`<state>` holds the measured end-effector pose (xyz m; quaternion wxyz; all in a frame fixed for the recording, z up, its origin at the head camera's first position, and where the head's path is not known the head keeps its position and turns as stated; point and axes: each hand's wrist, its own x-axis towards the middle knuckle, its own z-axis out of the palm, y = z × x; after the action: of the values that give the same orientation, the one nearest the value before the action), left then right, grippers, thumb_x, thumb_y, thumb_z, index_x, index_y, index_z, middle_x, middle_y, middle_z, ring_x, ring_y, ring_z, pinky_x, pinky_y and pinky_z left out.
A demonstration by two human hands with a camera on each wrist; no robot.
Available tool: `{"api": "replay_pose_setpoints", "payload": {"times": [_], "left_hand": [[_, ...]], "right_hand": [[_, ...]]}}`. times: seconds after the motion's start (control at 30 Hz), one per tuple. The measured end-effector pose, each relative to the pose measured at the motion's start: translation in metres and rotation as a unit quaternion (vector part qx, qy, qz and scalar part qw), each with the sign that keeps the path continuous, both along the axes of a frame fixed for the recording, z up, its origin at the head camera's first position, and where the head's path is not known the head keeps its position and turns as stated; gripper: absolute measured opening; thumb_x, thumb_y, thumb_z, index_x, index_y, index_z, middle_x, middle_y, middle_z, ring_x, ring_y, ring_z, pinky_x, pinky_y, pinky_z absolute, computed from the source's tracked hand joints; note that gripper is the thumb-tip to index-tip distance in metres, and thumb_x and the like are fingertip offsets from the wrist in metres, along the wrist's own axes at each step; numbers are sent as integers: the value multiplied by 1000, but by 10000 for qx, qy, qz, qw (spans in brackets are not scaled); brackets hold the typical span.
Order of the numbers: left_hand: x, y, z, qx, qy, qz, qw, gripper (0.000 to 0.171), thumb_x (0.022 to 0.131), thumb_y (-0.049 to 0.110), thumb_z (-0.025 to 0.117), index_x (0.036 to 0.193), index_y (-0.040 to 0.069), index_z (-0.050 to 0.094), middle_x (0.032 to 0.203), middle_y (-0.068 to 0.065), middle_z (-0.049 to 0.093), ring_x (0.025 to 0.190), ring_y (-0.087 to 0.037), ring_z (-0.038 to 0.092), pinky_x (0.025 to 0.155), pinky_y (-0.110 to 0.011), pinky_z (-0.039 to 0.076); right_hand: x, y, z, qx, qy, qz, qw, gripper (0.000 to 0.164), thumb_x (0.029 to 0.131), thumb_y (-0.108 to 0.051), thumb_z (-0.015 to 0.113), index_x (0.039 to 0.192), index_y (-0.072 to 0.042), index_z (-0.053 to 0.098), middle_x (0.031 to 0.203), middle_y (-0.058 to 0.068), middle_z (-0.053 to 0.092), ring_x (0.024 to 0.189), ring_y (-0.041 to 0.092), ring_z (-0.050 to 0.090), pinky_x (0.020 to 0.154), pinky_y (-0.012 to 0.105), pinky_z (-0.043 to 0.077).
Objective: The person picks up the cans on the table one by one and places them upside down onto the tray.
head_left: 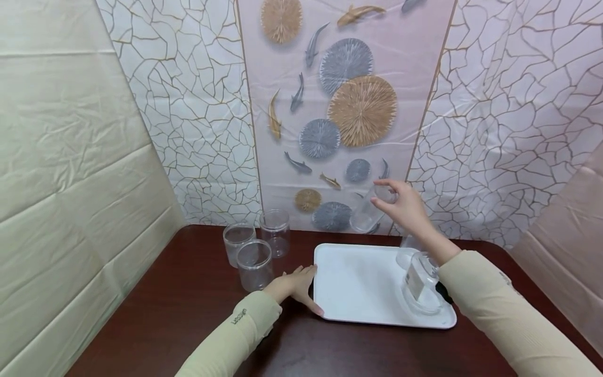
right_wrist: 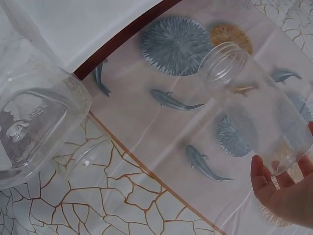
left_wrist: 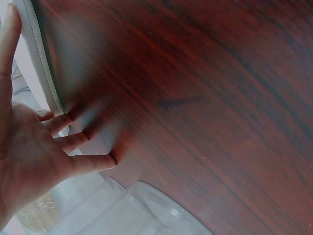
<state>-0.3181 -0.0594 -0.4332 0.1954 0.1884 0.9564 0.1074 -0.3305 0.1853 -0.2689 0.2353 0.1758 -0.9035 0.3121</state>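
Observation:
My right hand (head_left: 405,207) pinches a clear plastic bottle (head_left: 366,215) near its base, above the far edge of the white tray (head_left: 358,283). The bottle is tilted, and its threaded open mouth (right_wrist: 225,63) points away from the fingers in the right wrist view. At the tray's left end my left hand (head_left: 299,285) is spread, thumb along the rim. Its fingers (left_wrist: 90,162) reach down to the tabletop beside the tray in the left wrist view. A larger clear bottle with a label (head_left: 415,283) is on the tray's right end, partly behind the right forearm.
Several clear containers are about: a front jar (head_left: 255,267), a left jar (head_left: 234,246) and a back jar (head_left: 275,233) group left of the tray. Another clear container (head_left: 405,256) shows near the tray's far right. A patterned cloth (head_left: 212,131) hangs behind the dark wooden table (head_left: 188,314).

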Motion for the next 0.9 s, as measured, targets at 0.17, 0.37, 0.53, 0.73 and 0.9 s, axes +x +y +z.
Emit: {"api": "replay_pose_setpoints", "payload": {"times": [0.17,0.37,0.53,0.73,0.9], "left_hand": [[-4,0,-6,107,14,9,9999,119,65,58,78,152,11,12,158,-5,18,145,-29,16,110,-64,17],[-5,0,-3,43,-16,34,10000,119,66,58,78,152,11,11,158,-5,18,145,-29,16,110,-64,18],[0,0,3,84,-39,28,10000,118,66,56,78,152,9,12,157,-6,19,145,-30,16,110,-64,18],[2,1,2,88,-45,29,9999,117,66,55,79,151,8,13,157,-7,20,145,-30,17,109,-64,18],[1,1,1,120,-63,12,9999,118,66,55,79,151,9,12,157,-7,19,145,-30,16,109,-65,17]], "right_hand": [[-5,2,0,188,-239,-4,9995,42,86,-10,64,125,3,55,128,26,54,116,44,50,98,56,39],[-15,0,-2,487,-397,145,9979,42,85,-5,61,124,7,54,128,28,53,122,43,46,105,54,34],[-21,-3,-7,751,-600,85,9953,40,85,-5,61,123,7,55,127,28,53,121,43,47,103,55,36],[-29,-4,-17,901,-631,130,9938,39,83,-3,61,120,9,56,124,30,55,119,45,49,101,54,38],[-36,-3,-23,848,-796,54,9932,40,83,-5,63,121,9,56,127,30,53,122,45,46,104,54,36]]}}
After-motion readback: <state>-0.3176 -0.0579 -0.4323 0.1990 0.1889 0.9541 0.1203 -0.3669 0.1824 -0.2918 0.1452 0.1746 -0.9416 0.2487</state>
